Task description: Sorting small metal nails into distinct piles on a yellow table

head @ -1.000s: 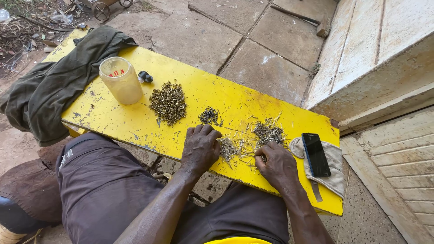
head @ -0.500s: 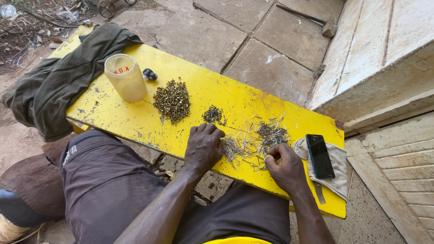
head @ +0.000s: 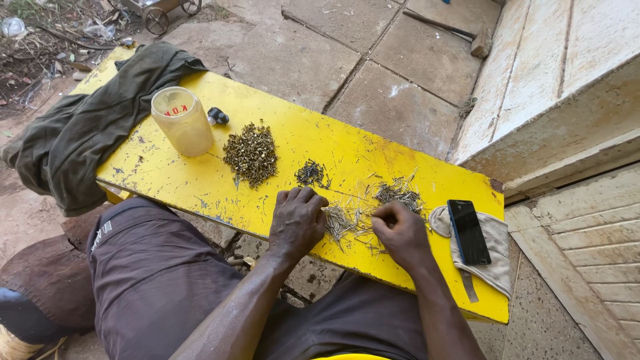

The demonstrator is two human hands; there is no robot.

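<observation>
A long yellow board (head: 200, 193) lies across my lap. On it are a heap of brass-coloured screws (head: 251, 153), a small dark pile of tacks (head: 311, 173), a grey pile of thin nails (head: 398, 194) and loose thin nails (head: 343, 220) scattered between my hands. My left hand (head: 298, 220) rests palm down on the board with its fingers curled, the tips at the edge of the loose nails. My right hand (head: 400, 233) sits just right of them, with thumb and fingers pinched together on some nails.
A clear plastic jar (head: 181, 121) stands at the board's left, with a small black object (head: 218, 117) beside it. A dark green cloth (head: 87, 127) drapes the left end. A black phone (head: 469, 231) lies on a beige cloth (head: 497, 257) at the right end. A stone step (head: 567, 100) rises on the right.
My right hand has shifted slightly left onto the loose thin nails and its fingers have pinched together. My left hand has hardly moved.
</observation>
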